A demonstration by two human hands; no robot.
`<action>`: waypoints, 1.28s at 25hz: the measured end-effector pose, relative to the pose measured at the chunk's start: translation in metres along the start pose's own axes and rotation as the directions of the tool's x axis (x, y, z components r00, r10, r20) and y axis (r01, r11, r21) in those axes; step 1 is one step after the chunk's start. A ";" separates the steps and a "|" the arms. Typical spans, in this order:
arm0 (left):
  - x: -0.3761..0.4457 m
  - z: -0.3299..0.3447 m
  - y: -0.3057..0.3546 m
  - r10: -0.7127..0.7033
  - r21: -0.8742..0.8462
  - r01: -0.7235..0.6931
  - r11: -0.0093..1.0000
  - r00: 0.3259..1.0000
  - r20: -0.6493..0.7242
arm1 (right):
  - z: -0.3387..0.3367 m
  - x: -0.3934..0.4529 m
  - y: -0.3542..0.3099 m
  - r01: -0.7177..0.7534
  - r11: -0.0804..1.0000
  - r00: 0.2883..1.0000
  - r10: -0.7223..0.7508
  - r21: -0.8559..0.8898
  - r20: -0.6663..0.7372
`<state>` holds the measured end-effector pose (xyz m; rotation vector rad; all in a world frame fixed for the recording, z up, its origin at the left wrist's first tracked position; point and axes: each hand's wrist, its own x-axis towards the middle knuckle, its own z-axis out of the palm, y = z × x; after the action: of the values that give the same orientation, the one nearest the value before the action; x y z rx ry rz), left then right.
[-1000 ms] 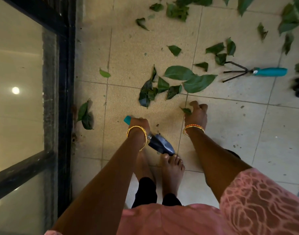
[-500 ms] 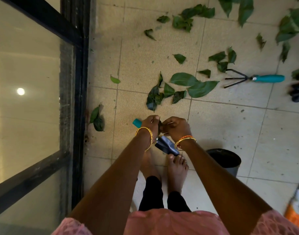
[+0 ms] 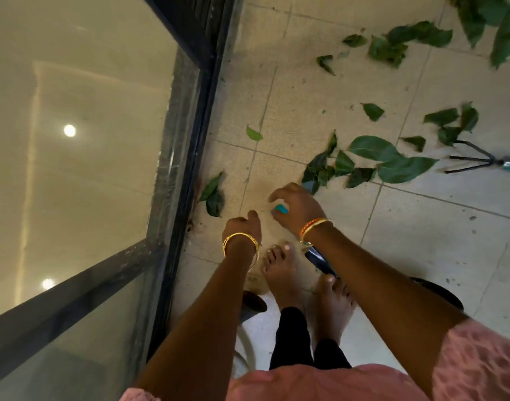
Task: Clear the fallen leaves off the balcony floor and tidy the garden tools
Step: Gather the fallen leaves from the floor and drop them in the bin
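Note:
Green leaves lie scattered on the tiled balcony floor: a cluster [image 3: 392, 166] ahead of my hands, a pair [image 3: 213, 195] by the door frame, and more [image 3: 392, 44] at the top. My right hand [image 3: 300, 206] holds a trowel; its teal handle end [image 3: 279, 209] pokes out under the thumb and its dark blade [image 3: 320, 260] shows below my wrist. My left hand [image 3: 243, 227] hangs beside it with curled fingers and holds nothing I can see. A black hand rake [image 3: 476, 163] with a teal handle lies at the right edge.
A dark-framed glass door [image 3: 190, 140] runs along the left. A black pot [image 3: 441, 290] sits behind my right forearm, and a dark round object [image 3: 253, 302] lies by my left arm. My bare feet [image 3: 282, 270] stand just below the hands.
The trowel has passed from my left hand to my right hand. My left hand has come off it and moved left. The view has swung left toward the door.

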<state>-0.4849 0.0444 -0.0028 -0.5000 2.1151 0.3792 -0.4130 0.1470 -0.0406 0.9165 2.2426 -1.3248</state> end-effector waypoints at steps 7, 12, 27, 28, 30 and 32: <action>0.072 -0.057 -0.058 -0.341 -0.333 0.394 0.857 0.917 0.207 | 0.096 0.088 -0.068 0.432 0.765 0.897 -0.310 -0.477 0.316; 0.088 -0.065 -0.067 -0.287 -0.369 0.375 0.851 0.919 0.272 | 0.111 0.104 -0.059 0.367 0.843 0.928 -0.301 -0.392 0.221; 0.055 -0.029 0.010 -0.062 -0.543 0.230 0.807 0.949 0.310 | 0.007 0.057 -0.051 -0.238 0.862 0.959 0.135 0.447 0.249; 0.061 -0.028 0.014 -0.073 -0.531 0.236 0.814 0.948 0.309 | -0.004 0.067 -0.043 -0.193 0.902 0.978 0.143 0.387 0.153; 0.072 -0.027 0.018 -0.096 -0.463 0.238 0.854 0.946 0.310 | -0.018 0.091 -0.029 -0.096 0.972 0.994 0.106 0.213 -0.036; 0.078 -0.024 0.021 -0.097 -0.380 0.217 0.899 0.946 0.310 | -0.023 0.117 -0.019 -0.029 0.997 0.990 0.039 0.075 -0.132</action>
<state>-0.5518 0.0359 -0.0535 -0.8060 1.7009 0.7632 -0.5097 0.2006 -0.0884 1.0946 2.2787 -1.3758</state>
